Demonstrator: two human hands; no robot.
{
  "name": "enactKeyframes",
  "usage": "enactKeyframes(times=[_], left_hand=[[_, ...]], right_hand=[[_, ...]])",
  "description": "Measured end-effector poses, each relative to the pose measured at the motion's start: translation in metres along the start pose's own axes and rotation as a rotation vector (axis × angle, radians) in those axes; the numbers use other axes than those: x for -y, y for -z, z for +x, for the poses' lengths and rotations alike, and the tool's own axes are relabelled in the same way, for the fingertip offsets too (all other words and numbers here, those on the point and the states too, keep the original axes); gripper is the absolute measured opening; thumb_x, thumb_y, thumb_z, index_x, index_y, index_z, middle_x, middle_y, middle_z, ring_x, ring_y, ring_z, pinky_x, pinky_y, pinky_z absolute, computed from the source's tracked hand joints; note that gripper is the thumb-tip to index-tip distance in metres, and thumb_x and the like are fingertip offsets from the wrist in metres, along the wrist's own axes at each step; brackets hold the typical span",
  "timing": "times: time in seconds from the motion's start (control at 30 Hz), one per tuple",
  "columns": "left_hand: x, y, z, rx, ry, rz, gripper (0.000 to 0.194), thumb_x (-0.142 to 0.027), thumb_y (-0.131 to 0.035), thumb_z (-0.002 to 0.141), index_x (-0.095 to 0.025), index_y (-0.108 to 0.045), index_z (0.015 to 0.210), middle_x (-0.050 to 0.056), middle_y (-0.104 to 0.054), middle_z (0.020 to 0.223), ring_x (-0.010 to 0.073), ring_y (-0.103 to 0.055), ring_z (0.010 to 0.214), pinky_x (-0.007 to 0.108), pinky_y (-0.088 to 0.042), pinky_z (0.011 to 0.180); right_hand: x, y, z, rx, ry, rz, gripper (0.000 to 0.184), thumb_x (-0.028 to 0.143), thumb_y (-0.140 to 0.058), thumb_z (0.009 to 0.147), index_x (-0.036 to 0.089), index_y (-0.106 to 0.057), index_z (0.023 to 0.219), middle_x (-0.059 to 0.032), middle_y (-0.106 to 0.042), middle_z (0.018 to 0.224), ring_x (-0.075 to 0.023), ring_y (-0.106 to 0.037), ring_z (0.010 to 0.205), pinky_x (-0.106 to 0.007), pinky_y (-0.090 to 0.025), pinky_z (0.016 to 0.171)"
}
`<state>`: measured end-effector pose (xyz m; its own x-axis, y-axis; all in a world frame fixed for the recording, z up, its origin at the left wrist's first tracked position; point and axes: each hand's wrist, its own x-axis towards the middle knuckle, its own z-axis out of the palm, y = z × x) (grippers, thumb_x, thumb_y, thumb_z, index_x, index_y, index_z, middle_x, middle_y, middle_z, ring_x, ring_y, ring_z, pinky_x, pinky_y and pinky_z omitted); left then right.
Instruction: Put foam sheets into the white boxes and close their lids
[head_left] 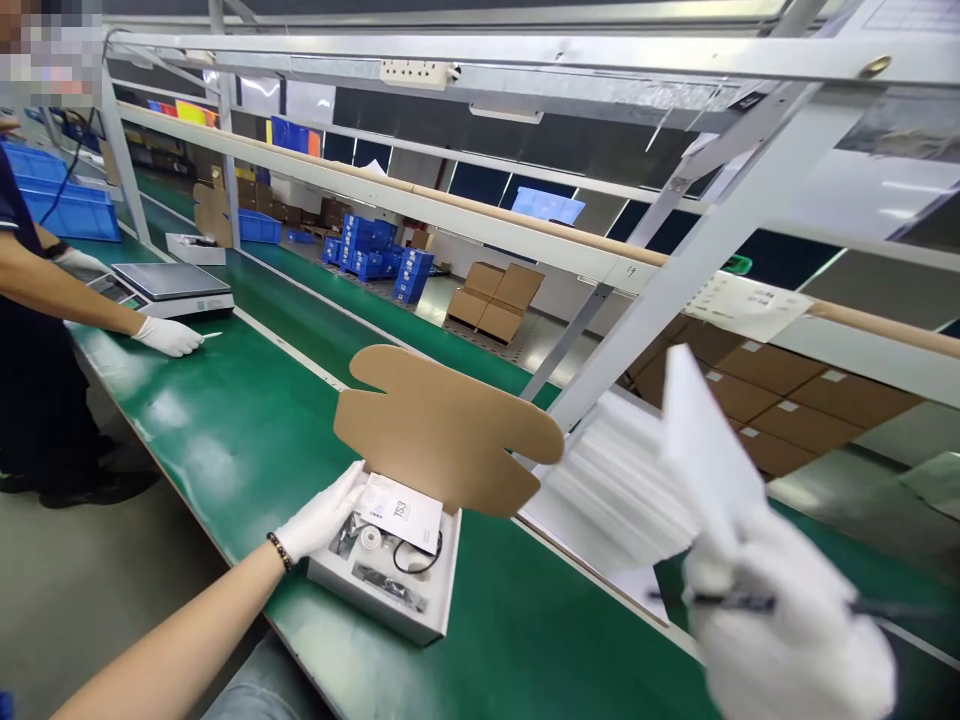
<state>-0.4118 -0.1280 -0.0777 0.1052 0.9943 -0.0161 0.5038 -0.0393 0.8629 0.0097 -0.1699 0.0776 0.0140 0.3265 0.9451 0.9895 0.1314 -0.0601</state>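
Observation:
An open cardboard box (379,606) with a raised brown lid (442,425) sits on the green bench. Inside lie a black cable (418,562), a white round part (370,538) and dark bagged items (390,588). Over them rests a white booklet (405,515) marked TS3. My gloved left hand (322,518) is at the box's left side, its fingers closed at the booklet's left edge. Blurred at the right, my gloved right hand (780,610) grips a flat white foam-like piece (709,450), held upright. A dark pen-like stick (739,602) runs across the same hand.
A pile of white sheets (607,480) lies behind the box, next to a slanted metal post (720,250). A shelf rail (450,215) crosses above the bench (277,440). At the left, a co-worker's gloved hand (169,337) is near a scale (172,285).

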Motion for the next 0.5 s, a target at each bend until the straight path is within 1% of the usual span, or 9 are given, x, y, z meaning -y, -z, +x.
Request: enactKeyframes(times=[0.03, 0.07, 0.1, 0.17, 0.23, 0.27, 0.33, 0.4, 0.5], left_hand=[[-0.004, -0.008, -0.001, 0.027, -0.017, -0.024, 0.080, -0.064, -0.025, 0.094, -0.012, -0.021, 0.155, 0.008, -0.017, 0.162, 0.0210, -0.016, 0.149, 0.036, -0.011, 0.123], [-0.008, -0.016, -0.001, 0.057, -0.035, -0.054, 0.081, -0.065, -0.025, 0.093, -0.012, -0.021, 0.155, 0.007, -0.016, 0.162, 0.0206, -0.015, 0.149, 0.036, -0.010, 0.123], [-0.013, -0.024, -0.002, 0.088, -0.048, -0.090, 0.082, -0.065, -0.024, 0.093, -0.012, -0.020, 0.155, 0.006, -0.016, 0.162, 0.0207, -0.014, 0.150, 0.037, -0.010, 0.123], [-0.023, -0.039, -0.003, 0.153, -0.052, -0.166, 0.080, -0.066, -0.021, 0.094, -0.015, -0.019, 0.156, 0.005, -0.017, 0.162, 0.0219, -0.014, 0.149, 0.040, -0.012, 0.124], [-0.034, -0.052, -0.003, 0.229, -0.048, -0.176, 0.077, -0.064, -0.023, 0.095, -0.019, -0.018, 0.157, 0.004, -0.018, 0.161, 0.0238, -0.016, 0.149, 0.042, -0.016, 0.123], [-0.040, -0.057, -0.003, 0.268, -0.073, -0.134, 0.075, -0.062, -0.027, 0.095, -0.020, -0.019, 0.157, 0.004, -0.017, 0.161, 0.0252, -0.017, 0.149, 0.041, -0.019, 0.123], [-0.049, -0.067, -0.002, 0.310, -0.178, 0.020, 0.073, -0.054, -0.041, 0.093, -0.020, -0.024, 0.155, 0.004, -0.014, 0.162, 0.0288, -0.019, 0.148, 0.041, -0.023, 0.122], [-0.056, -0.074, -0.001, 0.304, -0.285, 0.191, 0.067, -0.045, -0.049, 0.090, -0.020, -0.037, 0.151, 0.006, -0.015, 0.162, 0.0323, -0.027, 0.146, 0.042, -0.029, 0.120], [-0.063, -0.081, 0.001, 0.285, -0.320, 0.355, 0.054, -0.039, -0.045, 0.091, -0.022, -0.051, 0.142, 0.007, -0.035, 0.157, 0.0326, -0.043, 0.138, 0.046, -0.036, 0.116]], right_hand=[[0.021, 0.013, -0.029, 0.101, 0.083, 0.140, 0.024, 0.032, -0.068, 0.077, 0.028, -0.063, 0.101, -0.0141, -0.068, 0.113, -0.0320, -0.066, 0.101, -0.044, -0.053, 0.077], [0.041, 0.021, -0.057, 0.201, 0.122, 0.194, 0.024, 0.035, -0.065, 0.080, 0.031, -0.063, 0.104, -0.0102, -0.069, 0.112, -0.0297, -0.067, 0.099, -0.043, -0.055, 0.079], [0.062, 0.025, -0.084, 0.300, 0.119, 0.208, 0.025, 0.033, -0.059, 0.085, 0.031, -0.064, 0.109, -0.0087, -0.069, 0.110, -0.0282, -0.067, 0.097, -0.042, -0.056, 0.081], [0.100, 0.019, -0.129, 0.465, 0.156, 0.232, 0.029, 0.027, -0.055, 0.086, 0.031, -0.066, 0.113, -0.0074, -0.070, 0.106, -0.0277, -0.067, 0.096, -0.041, -0.057, 0.082], [0.128, 0.003, -0.158, 0.612, 0.213, 0.248, 0.031, 0.016, -0.051, 0.082, 0.024, -0.070, 0.105, -0.0106, -0.070, 0.105, -0.0294, -0.065, 0.101, -0.043, -0.056, 0.087], [0.137, -0.006, -0.167, 0.700, 0.228, 0.231, 0.030, 0.013, -0.052, 0.079, 0.020, -0.071, 0.102, -0.0132, -0.069, 0.104, -0.0312, -0.064, 0.101, -0.045, -0.055, 0.088], [0.144, -0.017, -0.175, 0.849, 0.226, 0.183, 0.032, 0.009, -0.056, 0.073, 0.014, -0.071, 0.101, -0.0184, -0.068, 0.106, -0.0356, -0.062, 0.102, -0.052, -0.052, 0.091], [0.138, -0.019, -0.175, 0.948, 0.180, 0.164, 0.047, 0.013, -0.065, 0.066, 0.009, -0.067, 0.113, -0.0231, -0.063, 0.117, -0.0421, -0.056, 0.111, -0.058, -0.049, 0.093], [0.120, -0.013, -0.166, 0.966, 0.029, 0.188, 0.078, 0.028, -0.074, 0.061, 0.006, -0.051, 0.133, -0.0256, -0.052, 0.130, -0.0479, -0.042, 0.125, -0.065, -0.040, 0.101]])
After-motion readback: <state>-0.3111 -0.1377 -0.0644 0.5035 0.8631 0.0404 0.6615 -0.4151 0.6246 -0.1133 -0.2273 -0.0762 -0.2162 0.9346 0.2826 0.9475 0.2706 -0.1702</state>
